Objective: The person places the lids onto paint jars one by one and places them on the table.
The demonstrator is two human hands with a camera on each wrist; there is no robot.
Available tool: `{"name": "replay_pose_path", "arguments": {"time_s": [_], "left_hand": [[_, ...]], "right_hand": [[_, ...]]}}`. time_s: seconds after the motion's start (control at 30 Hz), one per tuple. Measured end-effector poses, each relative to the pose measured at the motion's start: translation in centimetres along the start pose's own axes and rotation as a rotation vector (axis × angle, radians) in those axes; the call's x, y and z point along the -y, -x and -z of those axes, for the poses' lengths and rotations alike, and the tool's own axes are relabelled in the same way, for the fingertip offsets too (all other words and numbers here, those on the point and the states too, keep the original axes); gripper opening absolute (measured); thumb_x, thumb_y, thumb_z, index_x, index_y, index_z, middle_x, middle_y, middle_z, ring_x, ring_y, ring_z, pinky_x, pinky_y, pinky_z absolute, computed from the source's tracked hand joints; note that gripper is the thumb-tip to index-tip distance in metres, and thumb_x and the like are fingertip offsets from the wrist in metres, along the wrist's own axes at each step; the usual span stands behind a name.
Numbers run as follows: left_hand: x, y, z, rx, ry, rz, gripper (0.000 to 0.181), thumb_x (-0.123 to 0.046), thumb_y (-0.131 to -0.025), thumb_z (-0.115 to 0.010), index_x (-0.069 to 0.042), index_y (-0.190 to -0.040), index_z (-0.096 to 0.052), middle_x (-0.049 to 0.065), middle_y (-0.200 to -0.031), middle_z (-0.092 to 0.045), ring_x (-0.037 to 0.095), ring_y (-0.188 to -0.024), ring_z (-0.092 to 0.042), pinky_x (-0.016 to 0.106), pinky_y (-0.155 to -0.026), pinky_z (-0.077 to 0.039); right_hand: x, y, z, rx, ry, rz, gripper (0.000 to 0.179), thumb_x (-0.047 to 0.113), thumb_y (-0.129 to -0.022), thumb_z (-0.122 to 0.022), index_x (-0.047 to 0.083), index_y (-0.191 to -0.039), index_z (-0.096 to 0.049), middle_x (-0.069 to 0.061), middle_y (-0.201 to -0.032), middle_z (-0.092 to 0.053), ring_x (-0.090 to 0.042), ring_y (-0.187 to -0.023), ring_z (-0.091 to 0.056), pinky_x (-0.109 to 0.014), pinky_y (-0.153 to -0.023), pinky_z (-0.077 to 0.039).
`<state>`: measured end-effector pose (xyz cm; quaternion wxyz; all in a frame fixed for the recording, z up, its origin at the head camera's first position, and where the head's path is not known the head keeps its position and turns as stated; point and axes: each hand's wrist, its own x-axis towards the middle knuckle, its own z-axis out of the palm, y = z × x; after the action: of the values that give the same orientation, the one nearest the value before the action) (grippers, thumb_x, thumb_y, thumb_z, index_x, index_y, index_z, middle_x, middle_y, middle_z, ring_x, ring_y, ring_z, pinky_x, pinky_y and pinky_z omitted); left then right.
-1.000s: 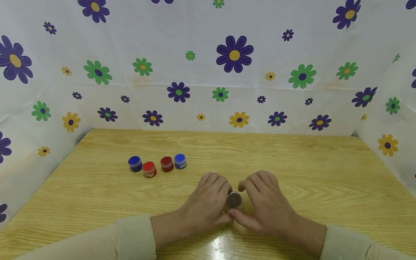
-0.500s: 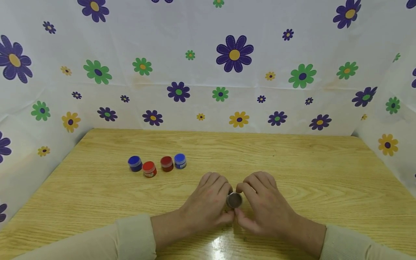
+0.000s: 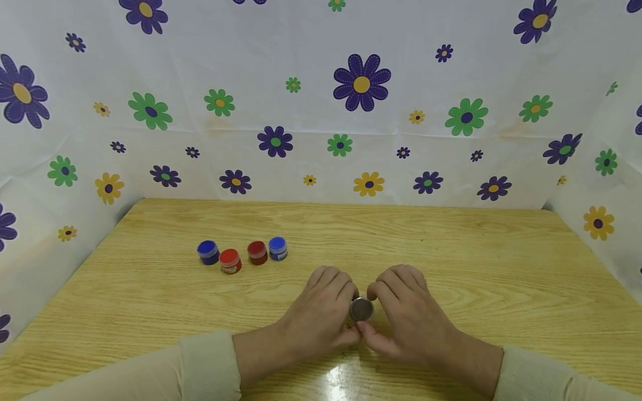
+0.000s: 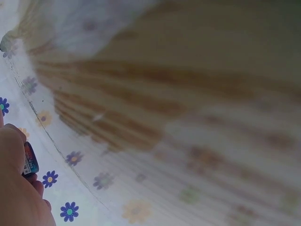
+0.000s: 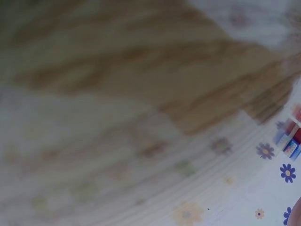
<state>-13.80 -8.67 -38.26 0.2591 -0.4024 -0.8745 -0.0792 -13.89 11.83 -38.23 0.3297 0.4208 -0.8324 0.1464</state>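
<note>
A small paint jar with a dark grey-brown top [image 3: 361, 309] stands between both hands at the front middle of the table in the head view. My left hand [image 3: 321, 309] grips it from the left, fingers curled behind it and thumb at the near side. From the right, my right hand [image 3: 408, 314] has its thumb tip at the jar's near rim and a bent forefinger close to the far rim. In the left wrist view, the jar's dark labelled side [image 4: 30, 159] shows past the fingers. The right wrist view catches only a sliver of hand at the lower right edge.
Several closed paint jars stand at the back left: a dark blue jar [image 3: 208, 252], a bright red jar [image 3: 230, 260], a dark red jar [image 3: 257, 252] and a lighter blue jar [image 3: 278, 248]. Behind the wooden table [image 3: 476, 250] hangs a flowered cloth [image 3: 311, 117].
My right thumb and forefinger moved in along the jar's rim, then back slightly, with small turning motions. My left hand keeps its grip in the same place. The other jars have not moved.
</note>
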Motion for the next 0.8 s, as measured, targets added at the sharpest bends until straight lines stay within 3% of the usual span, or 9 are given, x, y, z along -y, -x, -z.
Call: {"name": "replay_pose_path", "arguments": {"time_s": [0.17, 0.33, 0.47, 0.6, 0.8], "left_hand": [[-0.01, 0.01, 0.16, 0.021, -0.005, 0.002, 0.041, -0.046, -0.073, -0.075, -0.013, -0.093, -0.060, -0.005, -0.091, -0.055, 0.016, -0.092, -0.047, 0.032, -0.092, -0.038], [0.01, 0.00, 0.26, 0.039, -0.003, 0.005, 0.042, -0.047, -0.073, -0.076, -0.013, -0.094, -0.060, -0.005, -0.092, -0.056, 0.016, -0.093, -0.048, 0.032, -0.093, -0.038], [-0.01, 0.01, 0.26, 0.036, 0.003, 0.006, 0.041, -0.047, -0.075, -0.075, -0.013, -0.094, -0.060, -0.004, -0.091, -0.055, 0.016, -0.092, -0.048, 0.032, -0.092, -0.038], [0.00, 0.00, 0.04, -0.006, 0.003, -0.005, 0.036, -0.043, -0.074, -0.074, -0.014, -0.090, -0.059, -0.004, -0.087, -0.054, 0.016, -0.089, -0.048, 0.032, -0.089, -0.039], [0.03, 0.01, -0.17, -0.028, 0.003, -0.013, 0.035, -0.041, -0.074, -0.074, -0.014, -0.088, -0.058, -0.004, -0.086, -0.053, 0.015, -0.088, -0.047, 0.031, -0.088, -0.038]], "right_hand": [[0.06, 0.07, 0.18, 0.033, 0.014, -0.022, 0.046, 0.055, -0.096, -0.043, 0.013, -0.085, -0.056, 0.001, -0.089, -0.052, -0.020, -0.089, -0.047, -0.037, -0.086, -0.034], [0.05, 0.08, 0.33, 0.052, 0.006, -0.052, 0.049, 0.060, -0.095, -0.045, 0.013, -0.090, -0.059, 0.001, -0.088, -0.054, -0.019, -0.089, -0.048, -0.039, -0.089, -0.035], [0.07, 0.03, 0.25, 0.033, -0.021, -0.025, 0.042, 0.050, -0.089, -0.054, 0.010, -0.099, -0.063, 0.000, -0.092, -0.057, -0.020, -0.091, -0.048, -0.039, -0.087, -0.035], [0.09, -0.01, 0.14, 0.017, -0.028, 0.014, 0.036, 0.037, -0.076, -0.061, 0.010, -0.099, -0.064, 0.000, -0.093, -0.057, -0.021, -0.091, -0.048, -0.038, -0.083, -0.034], [0.05, 0.03, 0.10, 0.012, -0.027, 0.025, 0.032, 0.034, -0.075, -0.061, 0.010, -0.097, -0.063, 0.001, -0.093, -0.056, -0.021, -0.091, -0.048, -0.038, -0.082, -0.034]]}}
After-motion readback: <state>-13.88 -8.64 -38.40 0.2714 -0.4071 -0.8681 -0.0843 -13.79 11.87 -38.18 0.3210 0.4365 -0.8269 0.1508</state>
